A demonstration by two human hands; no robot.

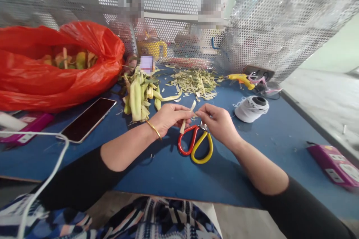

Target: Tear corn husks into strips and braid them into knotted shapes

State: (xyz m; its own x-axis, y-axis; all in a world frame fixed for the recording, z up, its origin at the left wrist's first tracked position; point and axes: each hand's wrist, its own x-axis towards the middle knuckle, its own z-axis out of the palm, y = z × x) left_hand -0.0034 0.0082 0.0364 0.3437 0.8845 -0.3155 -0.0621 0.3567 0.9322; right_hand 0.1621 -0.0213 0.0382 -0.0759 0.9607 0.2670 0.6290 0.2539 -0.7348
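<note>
My left hand (170, 115) is closed around a narrow pale strip of corn husk (183, 126), whose upper tip sticks out above the fingers. Thumb and forefinger of my right hand (215, 118) are pinched together right beside it, on what looks like a thin end of the same strip. Under both hands lies a pair of scissors (202, 151) with one red and one yellow handle; its blades are mostly hidden by my right hand. Beyond my left hand is a pile of green-yellow corn husks (136, 99). Cut husk scraps (196, 82) are heaped further back.
Left: a red plastic bag (61, 86) with husk-coloured pieces inside, a phone (89, 120), a white cable (60, 153). Right: a white thread spool (251, 110), a yellow glue gun (241, 80), clear glasses (267, 86), a purple power strip (335, 164). A perforated panel (174, 3) closes off the blue table's back.
</note>
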